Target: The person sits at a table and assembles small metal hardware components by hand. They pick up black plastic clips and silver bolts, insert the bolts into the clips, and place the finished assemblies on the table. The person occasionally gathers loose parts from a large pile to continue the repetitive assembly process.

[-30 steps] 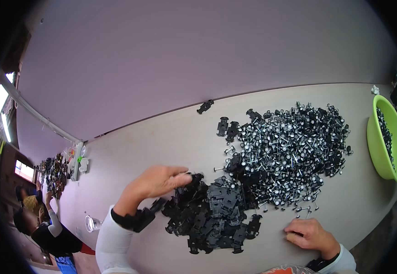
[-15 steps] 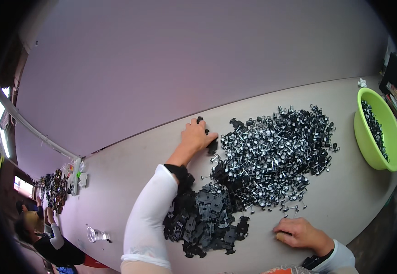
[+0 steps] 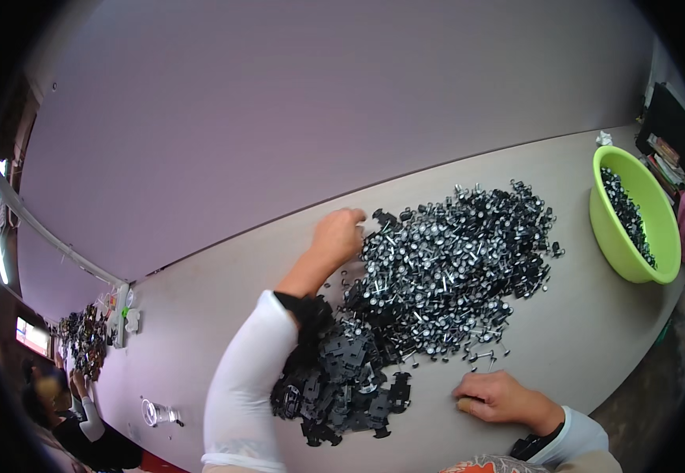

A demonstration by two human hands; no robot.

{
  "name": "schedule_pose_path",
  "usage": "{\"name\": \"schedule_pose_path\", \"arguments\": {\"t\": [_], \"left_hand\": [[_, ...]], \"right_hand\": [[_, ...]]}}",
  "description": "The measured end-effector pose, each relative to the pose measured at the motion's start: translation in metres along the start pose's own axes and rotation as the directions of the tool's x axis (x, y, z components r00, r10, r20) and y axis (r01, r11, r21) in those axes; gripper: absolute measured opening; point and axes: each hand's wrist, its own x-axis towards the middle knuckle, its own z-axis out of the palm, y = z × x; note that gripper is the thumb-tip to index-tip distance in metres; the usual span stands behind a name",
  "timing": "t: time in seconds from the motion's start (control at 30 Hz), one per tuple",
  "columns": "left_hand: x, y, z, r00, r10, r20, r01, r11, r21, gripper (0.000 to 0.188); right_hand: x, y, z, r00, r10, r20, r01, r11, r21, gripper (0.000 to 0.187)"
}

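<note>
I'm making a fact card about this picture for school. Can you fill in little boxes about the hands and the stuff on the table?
left hand: reaching to the far edge of the heap of small black and silver parts
right hand: resting flat on the table, near the heap's near edge
flat black pieces: piled beside the left forearm
green bowl: far right, holding dark parts

Both hands bare – the left hand comes out of a long white sleeve with a black cuff; the right hand has 1 white sleeve, dark-edged.
</note>
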Motion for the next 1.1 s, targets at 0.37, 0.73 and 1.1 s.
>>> {"name": "schedule_pose_path", "arguments": {"t": [0.37,0.73,1.1], "left_hand": [[0.039,0.002,0.0,0.966,-0.22,0.136,0.23,0.972,-0.055,0.014],[-0.162,0.023,-0.153,0.878,-0.292,0.38,0.384,0.904,-0.191,0.021],[-0.431,-0.041,-0.115,0.688,-0.708,-0.16,0.701,0.705,-0.106,0.045]], "right_hand": [[-0.005,0.002,0.001,1.0,0.006,-0.005,-0.006,1.0,0.021,0.013],[-0.002,-0.003,0.003,0.996,-0.055,-0.071,0.047,0.994,-0.103,0.012],[-0.001,-0.007,0.013,0.984,-0.048,-0.17,0.043,0.998,-0.035,0.012]]}}
